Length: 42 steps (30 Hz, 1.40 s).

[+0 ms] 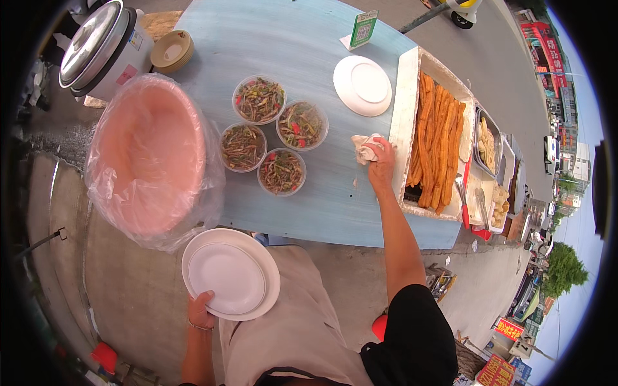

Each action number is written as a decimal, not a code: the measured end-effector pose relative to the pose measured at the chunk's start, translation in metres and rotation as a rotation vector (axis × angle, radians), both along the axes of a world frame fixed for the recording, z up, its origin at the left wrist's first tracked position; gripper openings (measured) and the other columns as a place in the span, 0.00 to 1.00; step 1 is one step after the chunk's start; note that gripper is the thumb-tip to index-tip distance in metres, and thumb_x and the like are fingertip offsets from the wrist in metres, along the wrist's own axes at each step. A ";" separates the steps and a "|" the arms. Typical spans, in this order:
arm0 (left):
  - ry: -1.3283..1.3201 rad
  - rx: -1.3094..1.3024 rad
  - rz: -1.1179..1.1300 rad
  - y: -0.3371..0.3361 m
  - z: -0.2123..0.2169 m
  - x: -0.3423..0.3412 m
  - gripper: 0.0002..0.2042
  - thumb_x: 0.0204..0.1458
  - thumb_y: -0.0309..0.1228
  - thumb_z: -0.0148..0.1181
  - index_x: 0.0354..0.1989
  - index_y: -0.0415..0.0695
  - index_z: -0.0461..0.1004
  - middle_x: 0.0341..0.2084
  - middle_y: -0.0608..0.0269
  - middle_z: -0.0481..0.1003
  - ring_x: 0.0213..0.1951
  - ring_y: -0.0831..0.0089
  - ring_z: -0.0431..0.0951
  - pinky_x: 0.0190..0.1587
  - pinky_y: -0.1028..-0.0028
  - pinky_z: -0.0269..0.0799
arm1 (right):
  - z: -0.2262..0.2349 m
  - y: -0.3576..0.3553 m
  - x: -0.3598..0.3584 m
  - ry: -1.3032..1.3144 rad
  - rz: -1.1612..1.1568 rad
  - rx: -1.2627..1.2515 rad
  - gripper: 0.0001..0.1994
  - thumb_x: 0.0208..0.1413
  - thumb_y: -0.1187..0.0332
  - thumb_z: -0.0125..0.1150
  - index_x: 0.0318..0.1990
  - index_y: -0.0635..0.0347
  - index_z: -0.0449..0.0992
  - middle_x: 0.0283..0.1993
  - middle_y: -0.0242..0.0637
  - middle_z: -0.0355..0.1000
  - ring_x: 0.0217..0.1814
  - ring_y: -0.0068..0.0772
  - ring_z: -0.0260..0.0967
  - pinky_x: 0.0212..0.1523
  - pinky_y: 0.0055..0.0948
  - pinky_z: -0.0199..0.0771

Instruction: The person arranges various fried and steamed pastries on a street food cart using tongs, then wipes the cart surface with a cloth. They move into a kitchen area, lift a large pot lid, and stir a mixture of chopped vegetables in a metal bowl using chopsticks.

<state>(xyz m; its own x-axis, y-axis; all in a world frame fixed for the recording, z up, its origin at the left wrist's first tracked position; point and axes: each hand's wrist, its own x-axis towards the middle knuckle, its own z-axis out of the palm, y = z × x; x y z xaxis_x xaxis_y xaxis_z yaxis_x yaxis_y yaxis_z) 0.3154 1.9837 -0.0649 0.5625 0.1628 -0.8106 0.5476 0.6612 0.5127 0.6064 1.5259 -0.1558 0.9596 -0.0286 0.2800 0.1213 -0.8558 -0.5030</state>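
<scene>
My right hand [381, 162] closed on crumpled cloth [365, 148] at table's [309, 38] right edge, beside fritter tray [405, 96]. Left hand [201, 312] grips stacked white plates [230, 273] off near edge. Judgement: press flat, wipe outward, keep plates level.

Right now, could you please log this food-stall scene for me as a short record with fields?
left hand: holds stacked white plates by their near rim, off the table
right hand: presses a crumpled white cloth on the blue table
beside the cloth: white box of long fried dough sticks
table centre: four clear bowls of shredded salad
table left: pink basin lined with clear plastic
far edge: single white plate, rice cooker
</scene>
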 end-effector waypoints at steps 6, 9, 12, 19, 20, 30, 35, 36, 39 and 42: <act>0.079 -0.006 -0.062 0.001 -0.006 0.001 0.29 0.39 0.22 0.52 0.56 0.35 0.58 0.47 0.52 0.68 0.48 0.61 0.71 0.52 0.65 0.69 | -0.091 -0.044 0.037 0.112 -0.250 -0.087 0.15 0.42 0.79 0.53 0.36 0.48 0.78 0.46 0.33 0.66 0.51 0.44 0.60 0.53 0.39 0.58; 0.065 -0.061 -0.049 -0.005 -0.006 0.003 0.28 0.40 0.19 0.52 0.55 0.35 0.59 0.46 0.52 0.69 0.47 0.62 0.72 0.50 0.66 0.70 | -0.080 -0.009 -0.082 0.156 -0.123 0.008 0.13 0.37 0.78 0.56 0.30 0.45 0.77 0.43 0.28 0.65 0.51 0.41 0.58 0.53 0.38 0.54; 0.010 -0.089 -0.043 -0.013 -0.002 0.014 0.28 0.39 0.19 0.52 0.55 0.35 0.59 0.46 0.53 0.69 0.47 0.62 0.72 0.50 0.67 0.70 | -0.065 -0.004 -0.262 0.450 0.093 -0.062 0.11 0.35 0.76 0.56 0.29 0.46 0.77 0.44 0.30 0.65 0.53 0.42 0.56 0.52 0.39 0.55; -0.008 -0.056 -0.072 -0.021 0.003 0.027 0.28 0.39 0.20 0.53 0.55 0.36 0.60 0.46 0.54 0.69 0.47 0.62 0.72 0.50 0.67 0.69 | 0.018 0.003 -0.213 0.343 -0.042 0.055 0.16 0.37 0.81 0.56 0.34 0.48 0.79 0.46 0.35 0.64 0.49 0.42 0.57 0.49 0.36 0.60; -0.004 -0.058 -0.090 -0.021 0.001 0.028 0.29 0.40 0.21 0.53 0.56 0.36 0.59 0.47 0.54 0.69 0.48 0.62 0.71 0.51 0.66 0.69 | 0.017 0.003 -0.161 0.235 -0.011 0.036 0.19 0.37 0.81 0.55 0.36 0.47 0.79 0.46 0.35 0.64 0.48 0.42 0.57 0.51 0.35 0.59; 0.053 0.059 -0.142 -0.029 -0.006 0.013 0.27 0.41 0.22 0.53 0.55 0.36 0.60 0.46 0.54 0.69 0.48 0.61 0.71 0.51 0.64 0.69 | -0.067 0.069 0.056 0.160 -0.236 -0.069 0.19 0.44 0.74 0.54 0.44 0.38 0.75 0.50 0.25 0.63 0.55 0.39 0.54 0.55 0.41 0.50; 0.066 0.018 -0.140 -0.041 -0.003 0.018 0.26 0.41 0.22 0.53 0.53 0.35 0.61 0.44 0.54 0.70 0.46 0.62 0.72 0.50 0.65 0.70 | -0.059 0.081 -0.112 0.205 0.164 -0.031 0.14 0.43 0.73 0.55 0.34 0.38 0.79 0.46 0.22 0.66 0.52 0.33 0.57 0.53 0.39 0.50; 0.049 0.014 -0.144 -0.043 0.000 0.024 0.25 0.41 0.22 0.53 0.53 0.34 0.61 0.44 0.54 0.70 0.46 0.62 0.72 0.49 0.65 0.70 | -0.056 0.078 -0.153 0.225 0.203 0.009 0.13 0.42 0.73 0.55 0.33 0.37 0.79 0.45 0.21 0.67 0.52 0.33 0.58 0.52 0.39 0.50; 0.002 0.032 -0.204 -0.044 -0.002 0.036 0.27 0.41 0.22 0.53 0.55 0.35 0.59 0.46 0.54 0.69 0.47 0.64 0.71 0.50 0.67 0.68 | -0.042 0.042 -0.250 0.406 0.195 -0.057 0.10 0.40 0.69 0.60 0.31 0.36 0.79 0.44 0.20 0.68 0.50 0.32 0.58 0.51 0.38 0.50; 0.008 0.066 -0.245 -0.049 -0.004 0.047 0.27 0.40 0.23 0.53 0.54 0.35 0.60 0.44 0.54 0.69 0.45 0.64 0.71 0.49 0.67 0.68 | -0.036 -0.010 -0.296 0.597 -0.024 -0.081 0.10 0.34 0.66 0.66 0.29 0.38 0.80 0.42 0.21 0.64 0.51 0.33 0.56 0.52 0.40 0.48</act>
